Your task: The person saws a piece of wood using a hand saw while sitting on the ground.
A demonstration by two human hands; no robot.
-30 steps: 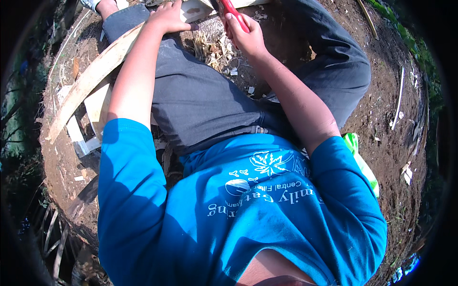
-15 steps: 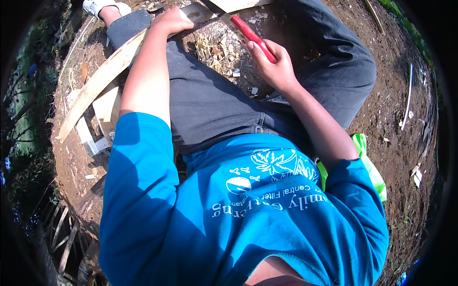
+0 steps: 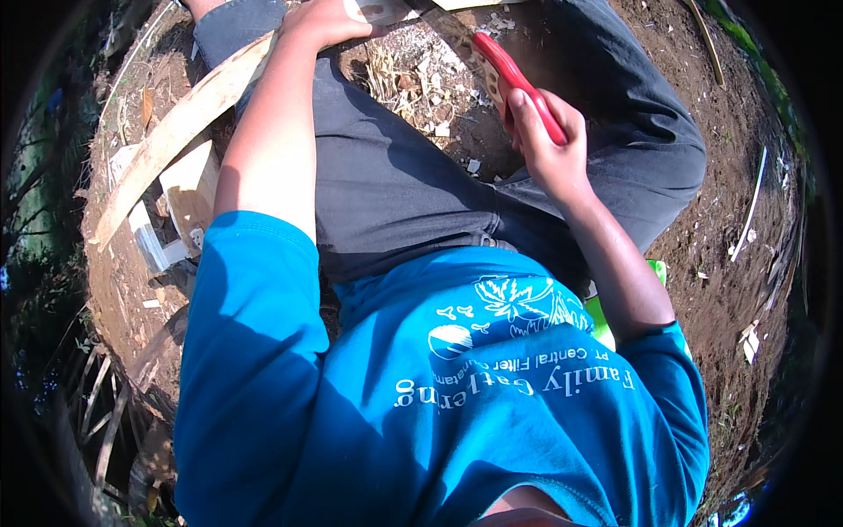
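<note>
My left hand (image 3: 323, 22) is at the top edge, closed over a pale piece of wood (image 3: 383, 10); some fingers are hidden. A long, bent wooden strip (image 3: 171, 140) runs from the lower left up behind my left wrist. I cannot tell whether it joins the held piece. My right hand (image 3: 553, 145) is wrapped round the curved red handle of a bladed tool (image 3: 514, 75). Its dark blade slants up and left toward the wood and leaves the picture, so its exact kind and its tip do not show.
Pale wood chips and shavings (image 3: 430, 92) lie on the soil between my legs. Short wooden pieces (image 3: 189, 189) lie left of my thigh. A bright green item (image 3: 601, 321) is partly hidden by my right forearm. A thin pale stick (image 3: 749, 206) lies on the soil at right.
My right hand has moved right and down toward me with the red-handled tool. My left hand stays on the wood, slightly higher in the picture.
</note>
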